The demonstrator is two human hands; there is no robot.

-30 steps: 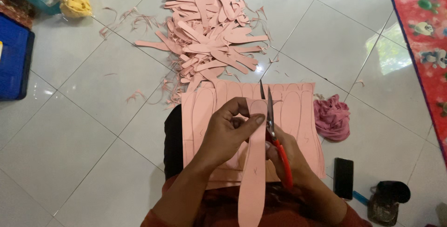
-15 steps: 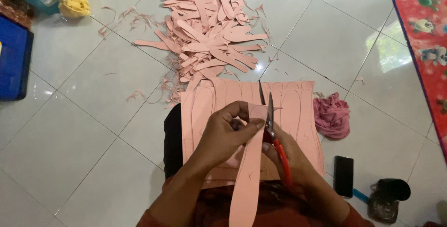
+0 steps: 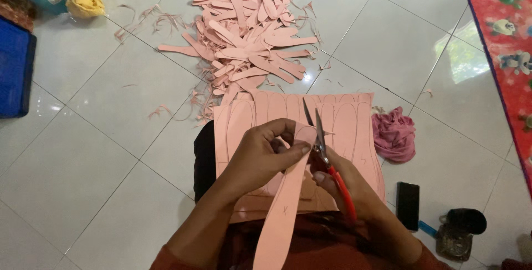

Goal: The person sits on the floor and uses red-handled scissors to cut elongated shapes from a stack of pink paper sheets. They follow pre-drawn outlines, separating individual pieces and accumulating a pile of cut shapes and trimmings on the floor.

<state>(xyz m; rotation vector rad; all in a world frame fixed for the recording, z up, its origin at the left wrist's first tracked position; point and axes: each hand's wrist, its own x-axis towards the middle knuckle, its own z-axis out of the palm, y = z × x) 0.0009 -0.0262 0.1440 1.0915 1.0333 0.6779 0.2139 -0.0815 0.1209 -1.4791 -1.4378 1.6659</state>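
I am pinching a long pink strip (image 3: 285,203) in my left hand (image 3: 260,156), thumb on top and fingers curled beneath its upper end, while the rest of it is hanging down toward my lap. My right hand (image 3: 346,184) is gripping the red-handled scissors (image 3: 324,153), fingers through the loops, the blades standing parted and pointing away from me just beside the strip's rounded tip. Both are hovering over the pink sheet (image 3: 343,120) that is lying across my knees, marked with drawn outlines of more long rounded shapes.

The strip looks light and thin — foam or soft card, I cannot tell which — and it is bending under its own weight, so I judge it floppy enough to wander between the blades unless I am holding it close to the cut. Taking hold near the tip, right beside the scissors, seems the sound place; a grip lower down would let the end droop. It may tear or crease if pulled hard.

Beyond the sheet, a heap of cut pink pieces (image 3: 249,37) is lying on the white tiled floor (image 3: 83,153), with thin trimmings scattered about. A crumpled pink cloth (image 3: 394,134) is sitting just to the right of the sheet, and a black phone (image 3: 408,206) is lying nearer me.
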